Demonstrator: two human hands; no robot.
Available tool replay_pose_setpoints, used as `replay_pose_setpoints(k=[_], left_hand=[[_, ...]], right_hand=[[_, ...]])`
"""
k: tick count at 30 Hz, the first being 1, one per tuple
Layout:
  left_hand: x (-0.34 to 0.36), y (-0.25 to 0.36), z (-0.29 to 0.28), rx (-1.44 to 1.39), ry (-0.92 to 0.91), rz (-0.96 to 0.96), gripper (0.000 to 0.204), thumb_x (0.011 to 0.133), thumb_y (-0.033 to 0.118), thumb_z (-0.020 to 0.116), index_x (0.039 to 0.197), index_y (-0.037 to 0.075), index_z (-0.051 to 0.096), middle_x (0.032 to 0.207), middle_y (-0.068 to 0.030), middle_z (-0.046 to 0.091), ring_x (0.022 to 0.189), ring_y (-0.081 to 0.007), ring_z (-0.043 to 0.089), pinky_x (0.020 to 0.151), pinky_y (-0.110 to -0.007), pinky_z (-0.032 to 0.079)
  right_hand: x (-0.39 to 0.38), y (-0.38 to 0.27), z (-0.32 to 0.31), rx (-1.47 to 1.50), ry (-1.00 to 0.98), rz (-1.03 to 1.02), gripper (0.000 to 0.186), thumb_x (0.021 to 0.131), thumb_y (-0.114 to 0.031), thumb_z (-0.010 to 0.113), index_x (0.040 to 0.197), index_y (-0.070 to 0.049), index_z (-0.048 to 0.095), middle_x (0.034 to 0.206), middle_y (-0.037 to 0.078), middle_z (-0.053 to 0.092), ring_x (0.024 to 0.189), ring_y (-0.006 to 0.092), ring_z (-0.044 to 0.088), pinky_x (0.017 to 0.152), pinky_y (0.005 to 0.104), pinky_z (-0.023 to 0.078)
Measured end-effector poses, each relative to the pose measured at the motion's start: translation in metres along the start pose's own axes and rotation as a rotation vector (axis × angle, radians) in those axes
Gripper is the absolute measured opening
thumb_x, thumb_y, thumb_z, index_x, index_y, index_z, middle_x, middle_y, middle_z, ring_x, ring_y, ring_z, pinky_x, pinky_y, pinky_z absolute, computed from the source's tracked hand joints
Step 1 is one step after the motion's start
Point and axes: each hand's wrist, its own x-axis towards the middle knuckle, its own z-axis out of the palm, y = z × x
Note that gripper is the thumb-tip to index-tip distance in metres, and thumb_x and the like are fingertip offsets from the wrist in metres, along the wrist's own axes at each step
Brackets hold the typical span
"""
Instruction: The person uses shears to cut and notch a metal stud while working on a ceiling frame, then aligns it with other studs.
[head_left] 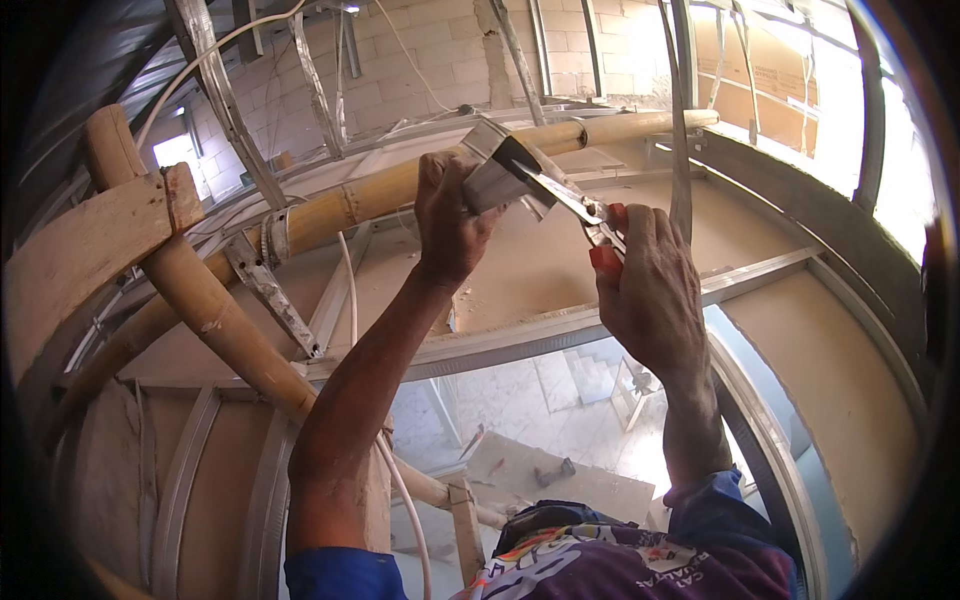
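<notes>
My left hand (450, 220) is raised in the upper middle, its fingers closed around a short piece of silvery metal channel (490, 188). My right hand (655, 290) is wrapped around the red handles of a pair of tin snips (592, 212), to the right of the channel. The snips point up and left, and their blades lie at the channel's right side. Whether the blades have bitten into the metal cannot be made out. Fingers hide part of the channel and of the snips' handles.
A long bamboo pole (370, 195) crosses behind my hands. Another bamboo pole (215, 310) slants down at left, beside a wooden beam (90, 250). A white cable (352, 290) hangs left of my forearm. Below, a metal-framed opening (520, 335) drops to a lower floor.
</notes>
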Motion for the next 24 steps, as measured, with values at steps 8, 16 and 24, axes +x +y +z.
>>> replay_pose_setpoints(k=[8,16,24], left_hand=[[0.001,-0.007,-0.003,0.013,-0.034,0.077,0.035,0.059,0.004,0.071,0.086,0.003,0.049,0.083,-0.0137,0.048,0.080,-0.0327,0.048,0.070,-0.042,0.042],[0.003,-0.008,-0.003,-0.030,-0.050,0.009,0.035,0.059,0.003,0.069,0.088,0.001,0.049,0.085,-0.0146,0.049,0.078,-0.0335,0.050,0.068,-0.040,0.043],[0.005,-0.009,-0.011,-0.052,-0.127,-0.058,0.036,0.057,0.002,0.065,0.091,0.000,0.052,0.085,-0.0133,0.048,0.077,-0.0312,0.051,0.070,-0.039,0.044]], right_hand=[[0.001,0.003,0.012,-0.007,0.003,0.008,0.031,0.083,-0.017,0.062,0.105,0.002,0.050,0.092,0.018,0.057,0.085,0.0293,0.057,0.074,0.0445,0.042],[0.005,0.013,0.025,0.124,0.050,0.001,0.028,0.081,-0.014,0.063,0.099,0.003,0.050,0.090,0.019,0.060,0.079,0.0318,0.062,0.067,0.0412,0.048],[0.003,0.020,0.034,0.155,0.023,0.060,0.024,0.080,-0.011,0.063,0.095,0.002,0.050,0.086,0.018,0.062,0.076,0.0313,0.064,0.067,0.0405,0.050]])
